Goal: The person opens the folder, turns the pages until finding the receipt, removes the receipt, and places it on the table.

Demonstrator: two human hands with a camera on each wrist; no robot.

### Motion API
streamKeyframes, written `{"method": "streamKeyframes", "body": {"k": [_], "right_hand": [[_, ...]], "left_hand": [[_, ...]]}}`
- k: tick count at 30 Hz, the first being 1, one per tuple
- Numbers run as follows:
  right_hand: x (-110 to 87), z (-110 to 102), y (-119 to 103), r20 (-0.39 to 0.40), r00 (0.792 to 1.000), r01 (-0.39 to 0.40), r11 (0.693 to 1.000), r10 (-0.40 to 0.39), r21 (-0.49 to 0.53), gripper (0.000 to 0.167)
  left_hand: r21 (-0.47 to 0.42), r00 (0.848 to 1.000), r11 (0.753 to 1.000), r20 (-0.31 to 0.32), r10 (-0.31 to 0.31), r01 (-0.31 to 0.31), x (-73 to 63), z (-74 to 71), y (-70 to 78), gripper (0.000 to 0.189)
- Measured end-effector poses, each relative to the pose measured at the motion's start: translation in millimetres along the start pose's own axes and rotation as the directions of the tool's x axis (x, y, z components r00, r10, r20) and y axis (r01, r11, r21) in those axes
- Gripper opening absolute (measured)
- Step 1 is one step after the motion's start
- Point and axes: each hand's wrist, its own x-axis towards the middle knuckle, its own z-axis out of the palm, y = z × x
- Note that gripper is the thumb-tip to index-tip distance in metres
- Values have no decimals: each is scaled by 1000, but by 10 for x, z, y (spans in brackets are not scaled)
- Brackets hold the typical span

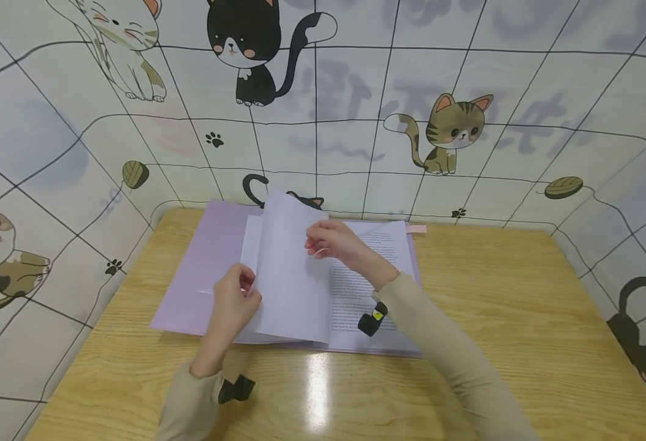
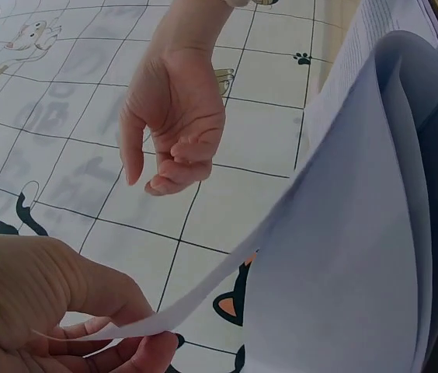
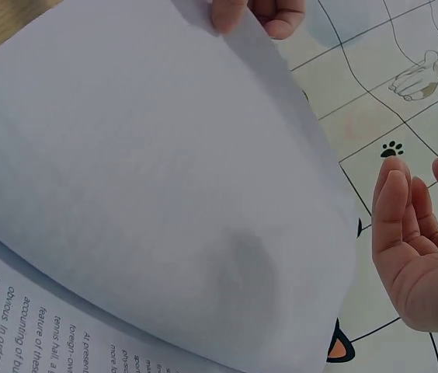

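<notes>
A purple folder (image 1: 190,282) lies spread on the table with printed pages (image 1: 375,263) on its right side. One white sheet (image 1: 292,275) stands lifted and curved over the middle, its blank side showing. My left hand (image 1: 231,300) pinches that sheet's left edge between thumb and fingers, as the left wrist view shows at the paper edge (image 2: 203,291). My right hand (image 1: 334,242) hovers over the upper part of the sheet, fingers loosely curled. In the right wrist view the right hand (image 3: 425,241) stands apart from the page, with nothing between thumb and fingers.
The folder rests on a wooden table (image 1: 494,306) near its back edge. Behind it rises a white cloth (image 1: 350,147) with a grid and cartoon cats. A pink tab (image 1: 417,229) sticks out at the folder's upper right.
</notes>
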Motion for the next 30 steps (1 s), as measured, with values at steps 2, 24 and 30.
{"method": "streamKeyframes", "body": {"k": [2,24,30], "right_hand": [[2,-20,16,-13,1000,-9,1000,9,6,24],[4,-562,205,-143,988,-56,998,55,-5,12],[2,-773,261,-196,979,-61,998,56,-20,15]], "left_hand": [[9,1000,1000,2,-15,15,-5,-6,-49,22],[101,990,990,88,-107,98,-70,86,-419,30],[115,987,987,109,-121,109,-80,125,-505,27]]}}
